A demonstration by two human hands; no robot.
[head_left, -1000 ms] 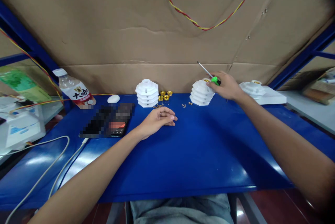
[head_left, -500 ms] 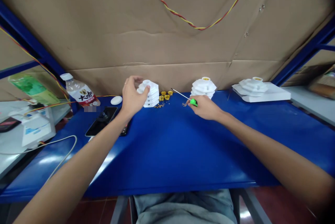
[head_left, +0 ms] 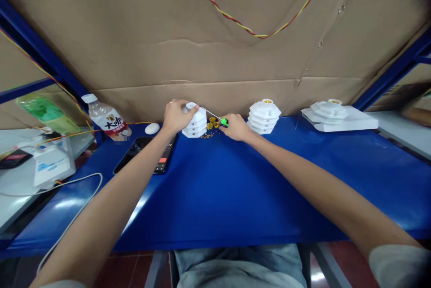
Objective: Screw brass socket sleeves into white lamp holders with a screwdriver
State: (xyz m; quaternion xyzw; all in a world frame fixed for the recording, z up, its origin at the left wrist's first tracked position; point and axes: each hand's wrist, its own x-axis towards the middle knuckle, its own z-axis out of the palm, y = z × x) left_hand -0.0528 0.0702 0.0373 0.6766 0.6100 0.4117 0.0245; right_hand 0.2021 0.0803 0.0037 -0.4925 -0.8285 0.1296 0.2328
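Observation:
My left hand [head_left: 177, 116] is closed around the top of a stack of white lamp holders [head_left: 195, 129], thumb and fingers on the uppermost one. In my right hand [head_left: 236, 127] is a screwdriver [head_left: 224, 122] with a green handle, gripped between closed fingers. Its thin shaft points left, and the tip is close to the top lamp holder; whether it touches cannot be made out. Between the hands lie several gold threaded sockets [head_left: 210, 125] and a scatter of tiny brass screws [head_left: 207, 136]. Right of my right hand stands another white lamp holder stack [head_left: 264, 117], gold showing in its top.
Two phones [head_left: 164, 159] lie by my left forearm, near a white oval object [head_left: 152, 128] and a drink bottle [head_left: 107, 120]. On the right, more lamp holders [head_left: 328, 109] rest on a white box [head_left: 357, 120]. A cardboard wall [head_left: 235, 63] closes off the blue table's [head_left: 222, 198] back.
My right hand has moved left with the screwdriver, bringing its tip up to the left stack. My left hand's fingers have closed in on the top lamp holder.

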